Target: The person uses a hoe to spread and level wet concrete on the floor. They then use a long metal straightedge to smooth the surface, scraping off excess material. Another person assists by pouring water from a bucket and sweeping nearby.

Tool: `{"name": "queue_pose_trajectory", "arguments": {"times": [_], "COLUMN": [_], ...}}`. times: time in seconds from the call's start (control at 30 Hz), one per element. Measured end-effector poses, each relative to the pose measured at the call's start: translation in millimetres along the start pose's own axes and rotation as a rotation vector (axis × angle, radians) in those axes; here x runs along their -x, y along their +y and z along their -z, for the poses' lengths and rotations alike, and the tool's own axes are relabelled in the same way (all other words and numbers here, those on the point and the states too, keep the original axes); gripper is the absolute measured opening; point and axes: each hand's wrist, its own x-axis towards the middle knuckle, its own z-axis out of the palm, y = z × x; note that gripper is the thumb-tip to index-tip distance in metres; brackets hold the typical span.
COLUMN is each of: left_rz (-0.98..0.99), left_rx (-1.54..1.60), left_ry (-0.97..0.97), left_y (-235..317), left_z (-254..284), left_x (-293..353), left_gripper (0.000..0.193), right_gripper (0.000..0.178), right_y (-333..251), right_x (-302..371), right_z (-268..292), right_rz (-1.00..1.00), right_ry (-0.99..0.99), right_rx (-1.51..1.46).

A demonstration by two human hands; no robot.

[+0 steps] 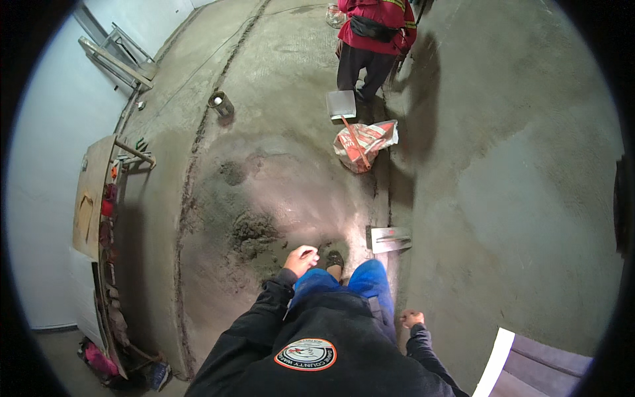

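My left hand (301, 260) hovers in front of my left thigh with its fingers curled in, and nothing shows in it. Beyond it lies a dark, lumpy heap of wet mortar (253, 233) on the floor. My right hand (412, 318) hangs beside my right hip, closed, with nothing visible in it. The nearest tool to it is a flat steel finishing trowel (390, 239), resting on the floor ahead of my right leg. Neither hand touches the trowel or the mortar.
Farther ahead stand a red and white sack (364, 147), a dustpan (341, 104) with an orange handle, and a metal can (220, 104). A person in a red jacket (377, 30) is beyond them. Boards (92, 198) lean along the left wall; a slatted panel (542, 367) is at lower right.
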Motion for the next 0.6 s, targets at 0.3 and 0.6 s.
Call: {"name": "queue_pose_trajectory", "arguments": {"times": [0.3, 0.6], "left_rz": [0.066, 0.386], "left_rx": [-0.561, -0.405], "left_ry": [0.218, 0.174], "left_y": [-34, 58], "left_z": [74, 30], "left_x": [-107, -247], "left_gripper": [0.028, 0.03], "right_gripper": [0.024, 0.012], "right_y": [-221, -248], "right_x": [-77, -401], "right_z": [25, 60], "right_rz": [0.092, 0.066], "right_ry": [0.065, -0.165], "right_rx": [0.233, 0.181]}}
